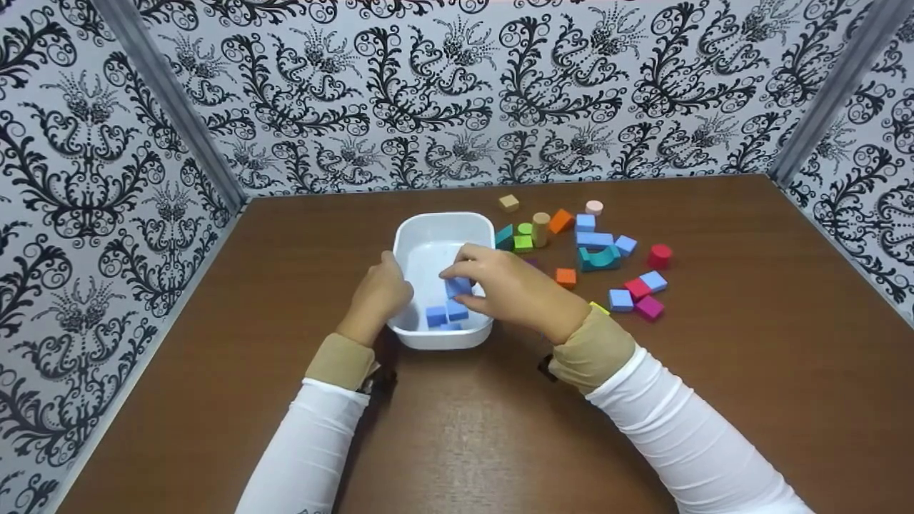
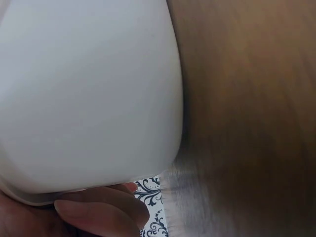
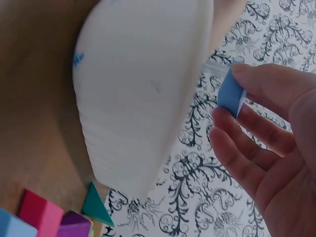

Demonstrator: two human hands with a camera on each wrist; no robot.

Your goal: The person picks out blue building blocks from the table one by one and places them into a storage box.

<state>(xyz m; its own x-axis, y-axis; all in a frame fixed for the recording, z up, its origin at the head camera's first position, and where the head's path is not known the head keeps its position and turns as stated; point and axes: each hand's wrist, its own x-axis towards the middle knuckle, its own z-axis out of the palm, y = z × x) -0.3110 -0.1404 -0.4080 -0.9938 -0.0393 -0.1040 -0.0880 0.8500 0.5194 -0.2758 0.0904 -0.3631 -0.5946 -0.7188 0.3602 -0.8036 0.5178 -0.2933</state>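
Note:
A white plastic tub (image 1: 441, 341) stands on the brown table, with several blue blocks (image 1: 447, 315) lying at its near end. My left hand (image 1: 380, 291) grips the tub's left rim; the left wrist view has the tub's white side (image 2: 94, 98) close up, with curled fingers (image 2: 101, 217) under its rim. Over the tub, my right hand (image 1: 515, 285) pinches a blue block (image 1: 458, 287) between thumb and fingers. In the right wrist view that blue block (image 3: 230, 93) is held above the rim, apart from the tub wall.
Right of the tub lie several loose coloured blocks, among them a teal arch (image 1: 598, 260), a red cylinder (image 1: 660, 256), an orange block (image 1: 565, 278) and a wooden cylinder (image 1: 540, 230). A patterned wall (image 1: 428, 100) rises behind the table (image 1: 457, 428).

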